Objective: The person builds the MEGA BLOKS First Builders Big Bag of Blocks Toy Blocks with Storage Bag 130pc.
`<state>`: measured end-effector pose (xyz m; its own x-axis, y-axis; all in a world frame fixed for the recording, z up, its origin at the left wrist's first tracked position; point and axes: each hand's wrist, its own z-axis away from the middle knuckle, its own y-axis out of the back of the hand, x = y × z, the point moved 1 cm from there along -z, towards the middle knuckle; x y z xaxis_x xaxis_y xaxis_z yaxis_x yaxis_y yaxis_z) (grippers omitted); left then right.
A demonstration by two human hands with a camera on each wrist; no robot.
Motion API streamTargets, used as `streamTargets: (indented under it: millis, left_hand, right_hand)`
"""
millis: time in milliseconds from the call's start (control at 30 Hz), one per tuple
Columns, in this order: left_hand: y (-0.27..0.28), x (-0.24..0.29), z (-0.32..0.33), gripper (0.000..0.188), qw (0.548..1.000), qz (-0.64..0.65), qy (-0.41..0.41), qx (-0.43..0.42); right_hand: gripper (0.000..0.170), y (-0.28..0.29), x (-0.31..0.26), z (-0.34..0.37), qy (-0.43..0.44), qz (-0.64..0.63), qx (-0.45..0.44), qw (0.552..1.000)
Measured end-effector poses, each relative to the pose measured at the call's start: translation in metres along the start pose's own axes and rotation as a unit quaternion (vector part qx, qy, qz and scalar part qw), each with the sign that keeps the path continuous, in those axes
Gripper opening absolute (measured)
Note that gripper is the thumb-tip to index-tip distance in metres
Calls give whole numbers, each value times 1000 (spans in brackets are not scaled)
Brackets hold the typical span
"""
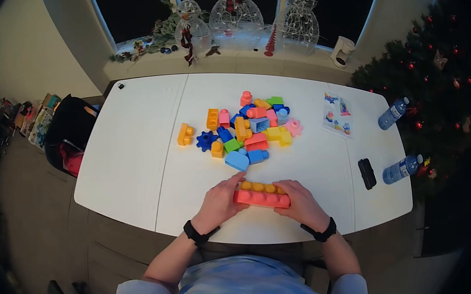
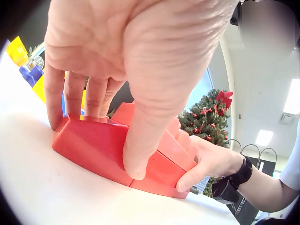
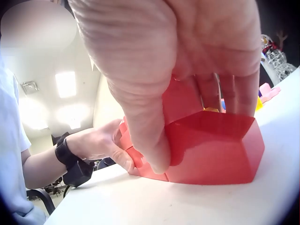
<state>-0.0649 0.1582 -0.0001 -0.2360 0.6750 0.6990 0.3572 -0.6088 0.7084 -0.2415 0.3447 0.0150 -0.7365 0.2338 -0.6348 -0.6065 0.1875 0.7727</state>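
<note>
Plainly, we have the red block row (image 1: 262,199) near us on the desk (image 1: 120,174), fingers of our left hand (image 1: 218,200) and right hand (image 1: 303,204) clamped on its ends, yellow blocks (image 1: 258,187) behind it, a mixed block pile (image 1: 259,125) beyond.

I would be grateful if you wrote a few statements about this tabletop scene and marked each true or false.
1. The left hand and right hand hold the red blocks. True.
2. Between the hands, the yellow blocks are nearer the person than the red blocks. False: the yellow blocks are on the far side.
3. In the head view, a dark blue gear lies on the left side of the pile. True.
4. The two bottles are at the table's left end. False: the bottles are at the right end.
5. The printed sheet lies right of the pile. True.
</note>
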Motion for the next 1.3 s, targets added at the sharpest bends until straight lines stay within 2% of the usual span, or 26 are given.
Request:
streamTargets:
  millis: [200, 267, 300, 367, 400, 467, 533, 567, 633, 667, 700, 767, 800, 867, 1100, 1167, 1233, 1300]
  left_hand:
    - [18, 12, 1, 80, 999, -18, 15, -24]
    - [53, 12, -7, 73, 999, -1, -46, -14]
    - [72, 10, -18, 66, 999, -20, -40, 0]
    - [101, 3, -51, 48, 993, -68, -53, 84]
    - [116, 14, -72, 38, 993, -84, -5, 88]
    - [119, -17, -121, 31, 986, -93, -44, 127]
    - [111, -48, -168, 37, 986, -139, 18, 92]
    - [103, -63, -183, 37, 986, -139, 13, 91]
    - [93, -78, -208, 50, 975, -209, 70, -14]
    - [92, -81, -215, 63, 969, -204, 105, -88]
    - [92, -83, -221, 63, 969, -205, 101, -89]
    - [91, -82, -224, 67, 966, -167, 124, -154]
    - [91, -83, -224, 67, 966, -167, 123, -156]
    - [90, -82, -220, 67, 971, -150, 137, -126]
    - [77, -73, -196, 56, 971, -168, 135, -104]
    - [78, -68, -185, 45, 975, -219, 44, 2]
    - [88, -53, -170, 46, 974, -226, 24, -9]
    - [99, -22, -141, 44, 996, -78, 12, 51]
  right_hand:
    - [65, -4, 1, -1, 12, -10, 29, 999]
    - [65, -4, 3, -1, 13, -13, 38, 999]
    - [64, -4, 2, -2, 15, -8, 36, 999]
    - [64, -5, 3, 0, 14, -3, 34, 999]
    - [63, -6, 3, 0, 14, -5, 33, 999]
    - [63, -5, 4, -1, 14, -6, 35, 999]
    - [63, -5, 2, 0, 15, -11, 36, 999]
    - [63, -6, 3, 0, 13, -10, 40, 999]
    - [63, -8, 5, 0, 18, -17, 41, 999]
    - [63, -7, 5, 0, 17, -15, 46, 999]
    - [63, -8, 4, 1, 20, -11, 48, 999]
    - [63, -8, 4, 2, 21, -7, 50, 999]
    - [63, -8, 5, 2, 26, -6, 53, 998]
    - [63, -9, 5, 3, 28, -8, 54, 998]
    - [62, -11, 7, 1, 33, -11, 56, 998]
    - [62, -12, 7, 1, 34, -11, 61, 997]
    - [62, -10, 6, 2, 38, -11, 61, 997]
    - [61, -11, 6, 1, 36, -14, 64, 997]
